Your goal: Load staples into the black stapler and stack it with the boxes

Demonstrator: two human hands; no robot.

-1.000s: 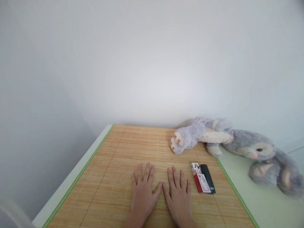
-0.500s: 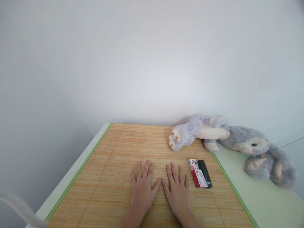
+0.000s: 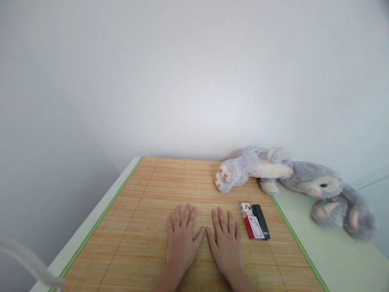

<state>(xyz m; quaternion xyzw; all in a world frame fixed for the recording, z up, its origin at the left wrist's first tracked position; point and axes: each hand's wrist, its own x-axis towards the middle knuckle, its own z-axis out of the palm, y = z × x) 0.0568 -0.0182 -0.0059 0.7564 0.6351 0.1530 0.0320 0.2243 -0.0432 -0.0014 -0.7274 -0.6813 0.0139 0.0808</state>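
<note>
My left hand (image 3: pixel 181 241) lies palm down on a bamboo mat (image 3: pixel 146 227), fingers spread and holding nothing. Beside it, my right hand (image 3: pixel 226 245) rests flat in the same way, also without anything in it. The two thumb tips nearly meet between them; whether they touch is hard to tell. Just right of my right hand are a small red and white box (image 3: pixel 253 225) and a black stapler-like object (image 3: pixel 261 221), lying side by side on the mat.
A grey plush rabbit (image 3: pixel 270 170) lies on its side across the mat's back right corner, its head and ears on the pale tabletop (image 3: pixel 328 251). Behind the table rises a white wall (image 3: pixel 194 81). A white curved tube or cable (image 3: pixel 30 259) shows at lower left.
The view has shifted very slightly. Both hands stay in place on the mat, and the box, black object and plush rabbit have not moved.
</note>
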